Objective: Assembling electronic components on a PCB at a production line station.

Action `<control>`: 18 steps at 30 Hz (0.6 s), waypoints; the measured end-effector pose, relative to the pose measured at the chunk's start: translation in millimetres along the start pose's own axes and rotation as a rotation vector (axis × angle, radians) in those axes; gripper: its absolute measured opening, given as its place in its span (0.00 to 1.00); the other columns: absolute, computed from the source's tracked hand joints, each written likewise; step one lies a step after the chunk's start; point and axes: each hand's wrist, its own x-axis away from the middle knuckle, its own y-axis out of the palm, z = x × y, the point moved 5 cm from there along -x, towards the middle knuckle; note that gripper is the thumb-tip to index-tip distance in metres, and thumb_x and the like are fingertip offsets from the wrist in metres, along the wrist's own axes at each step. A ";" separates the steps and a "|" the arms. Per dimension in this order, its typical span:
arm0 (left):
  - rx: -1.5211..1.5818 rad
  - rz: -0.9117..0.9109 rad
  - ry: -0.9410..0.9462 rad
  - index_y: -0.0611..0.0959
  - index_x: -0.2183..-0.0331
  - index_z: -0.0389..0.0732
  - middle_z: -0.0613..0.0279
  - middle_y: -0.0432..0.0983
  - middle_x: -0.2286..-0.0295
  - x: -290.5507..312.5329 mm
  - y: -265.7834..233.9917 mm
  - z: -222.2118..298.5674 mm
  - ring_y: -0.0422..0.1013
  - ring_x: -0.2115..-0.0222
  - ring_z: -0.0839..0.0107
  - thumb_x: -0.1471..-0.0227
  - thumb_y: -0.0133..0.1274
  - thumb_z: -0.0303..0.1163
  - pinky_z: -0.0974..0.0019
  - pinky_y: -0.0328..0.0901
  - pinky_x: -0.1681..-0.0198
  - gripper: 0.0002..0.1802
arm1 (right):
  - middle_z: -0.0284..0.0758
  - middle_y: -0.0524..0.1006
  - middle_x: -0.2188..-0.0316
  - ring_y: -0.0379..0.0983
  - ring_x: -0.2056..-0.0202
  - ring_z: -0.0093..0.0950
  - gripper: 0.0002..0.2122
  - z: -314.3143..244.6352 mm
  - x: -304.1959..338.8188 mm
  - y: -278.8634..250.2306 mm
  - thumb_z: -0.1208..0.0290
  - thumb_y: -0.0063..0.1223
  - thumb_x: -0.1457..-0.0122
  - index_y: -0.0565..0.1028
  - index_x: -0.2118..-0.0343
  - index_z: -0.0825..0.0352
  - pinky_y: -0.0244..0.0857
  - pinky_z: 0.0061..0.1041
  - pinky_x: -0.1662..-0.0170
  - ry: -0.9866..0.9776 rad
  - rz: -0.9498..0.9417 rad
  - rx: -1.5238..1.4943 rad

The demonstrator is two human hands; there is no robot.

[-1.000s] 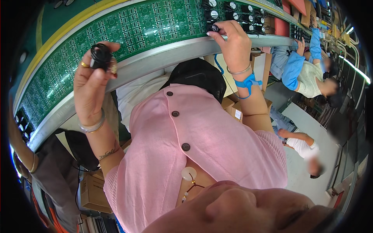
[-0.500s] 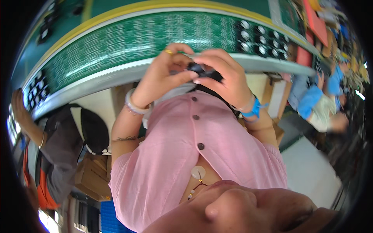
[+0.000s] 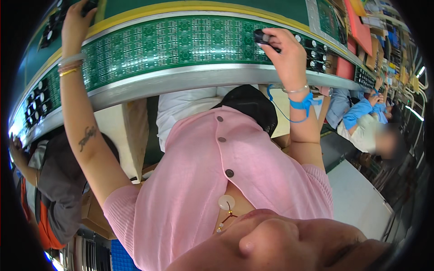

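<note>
A long green circuit board (image 3: pixel 149 47) runs across in front of me. My right hand (image 3: pixel 289 52) is over its right part, its fingers closed on black cylindrical capacitors (image 3: pixel 261 37) with silvery ends. One capacitor points left from the fingertips; another dark piece shows below the fingers. My left arm stretches out to the upper left. There my left hand (image 3: pixel 77 22) has its fingers curled around a black capacitor (image 3: pixel 91 5), partly cut off by the picture's edge. Several capacitors stand in rows on the board (image 3: pixel 316 56), just right of my right hand.
A grey metal rail (image 3: pixel 181 80) borders the near side, a yellow strip (image 3: pixel 181 10) the far side. More black capacitors (image 3: pixel 53 29) lie beyond the strip at left; others (image 3: pixel 38 101) stand at the board's left end. Co-workers sit on both sides. A blue wrist strap (image 3: pixel 300 106) trails a cord.
My hands have parted from above my lap. The left has gone to the far upper left; the right has moved up over the board with capacitors in it.
</note>
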 end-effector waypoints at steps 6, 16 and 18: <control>0.781 0.036 -0.379 0.72 0.51 0.36 0.52 0.72 0.56 25.4 -28.1 69.1 0.70 0.56 0.69 0.44 0.47 0.37 0.72 0.65 0.54 0.21 | 0.34 0.74 0.71 0.74 0.72 0.30 0.12 2.0 -10.6 10.7 0.77 0.61 0.57 0.75 0.66 0.65 0.67 0.25 0.70 -0.042 0.024 0.153; 2.009 -0.336 -0.512 0.68 0.49 0.31 0.55 0.71 0.58 132.2 -2.5 174.1 0.71 0.62 0.74 0.42 0.43 0.32 0.71 0.69 0.56 0.21 | 0.32 0.76 0.72 0.75 0.73 0.25 0.12 -4.1 -19.1 18.4 0.74 0.62 0.57 0.76 0.67 0.65 0.67 0.21 0.70 -0.159 0.045 0.362; 2.023 -0.355 -0.570 0.68 0.49 0.33 0.59 0.71 0.60 142.3 4.0 184.0 0.71 0.62 0.75 0.46 0.49 0.28 0.70 0.69 0.56 0.23 | 0.32 0.76 0.73 0.75 0.73 0.26 0.12 -5.5 -20.1 19.9 0.73 0.62 0.57 0.76 0.67 0.64 0.67 0.21 0.71 -0.161 0.040 0.377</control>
